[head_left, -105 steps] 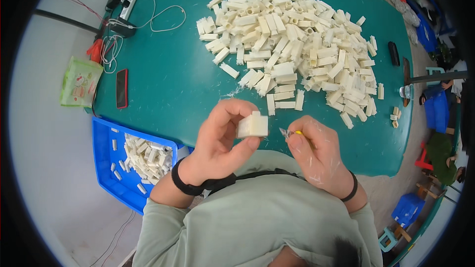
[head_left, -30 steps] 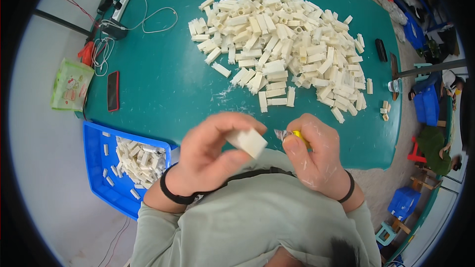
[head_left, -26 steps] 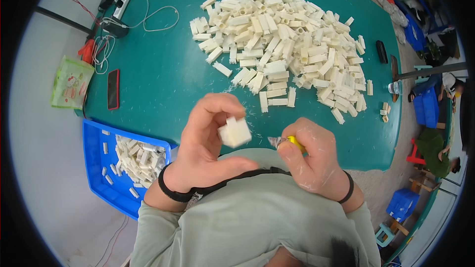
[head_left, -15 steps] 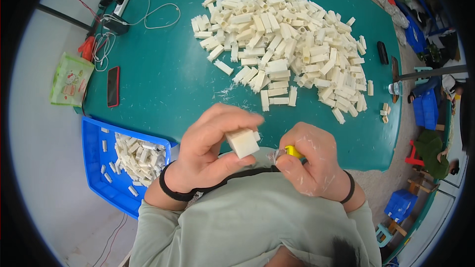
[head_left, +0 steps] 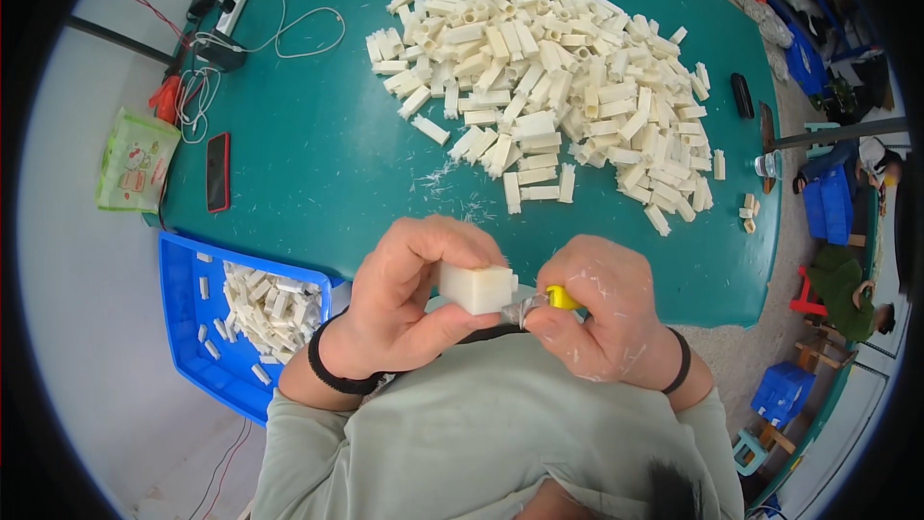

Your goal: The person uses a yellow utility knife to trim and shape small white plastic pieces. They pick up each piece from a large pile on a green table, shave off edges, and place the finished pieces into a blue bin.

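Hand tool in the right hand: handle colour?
Handle is bright yellow where it shows past the right hand; best seen in the head view.

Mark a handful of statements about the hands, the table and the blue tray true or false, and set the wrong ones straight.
1. The left-hand grip holds a white block. True.
2. The right-hand grip is empty. False: the right-hand grip holds a yellow tool.
3. White pieces lie inside the blue tray. True.
4. The phone lies inside the blue tray. False: the phone lies on the green table.
5. The large pile of white pieces is on the green table. True.
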Available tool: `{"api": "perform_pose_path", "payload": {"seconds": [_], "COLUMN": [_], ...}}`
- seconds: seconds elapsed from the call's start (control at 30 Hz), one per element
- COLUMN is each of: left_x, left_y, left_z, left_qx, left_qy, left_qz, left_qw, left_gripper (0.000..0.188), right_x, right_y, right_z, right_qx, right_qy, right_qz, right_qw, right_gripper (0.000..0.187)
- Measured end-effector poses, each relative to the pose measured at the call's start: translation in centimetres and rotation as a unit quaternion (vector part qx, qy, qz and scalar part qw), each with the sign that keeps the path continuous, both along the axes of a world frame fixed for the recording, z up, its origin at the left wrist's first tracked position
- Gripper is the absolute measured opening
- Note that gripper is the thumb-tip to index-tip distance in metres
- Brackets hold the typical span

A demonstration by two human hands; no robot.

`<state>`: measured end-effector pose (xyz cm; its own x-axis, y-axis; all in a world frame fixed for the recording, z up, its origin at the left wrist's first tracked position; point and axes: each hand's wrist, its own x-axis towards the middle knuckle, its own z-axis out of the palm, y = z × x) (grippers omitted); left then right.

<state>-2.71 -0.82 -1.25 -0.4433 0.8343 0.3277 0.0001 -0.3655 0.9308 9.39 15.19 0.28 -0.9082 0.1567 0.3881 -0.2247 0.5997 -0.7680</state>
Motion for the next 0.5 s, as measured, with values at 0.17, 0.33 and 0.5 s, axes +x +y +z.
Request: {"api": "perform_pose_path", "payload": {"seconds": [0.17, 0.33, 0.5], "left_x": [0.11, 0.19, -0.15], "left_y": [-0.5, -0.7, -0.92], "left_z": [0.17, 0.13, -0.31], "left_qx": [-0.023, -0.028, -0.011], "left_qy": [-0.027, -0.072, -0.089], "left_qz": [-0.029, -0.044, -0.075], "left_qw": [0.999, 0.996, 0.993], "left_gripper": [0.035, 0.036, 0.039], "right_x": [-0.09, -0.22, -0.14], "right_y": [0.45, 0.55, 0.24], "right_z": [-0.18, -0.12, 0.06], "right_qx": [0.035, 0.044, 0.036], "right_qy": [0.003, 0.007, 0.007], "right_qz": [-0.014, -0.02, -0.05], "right_qw": [0.999, 0.999, 0.998], "right_gripper": [0.028, 0.027, 0.024]}}
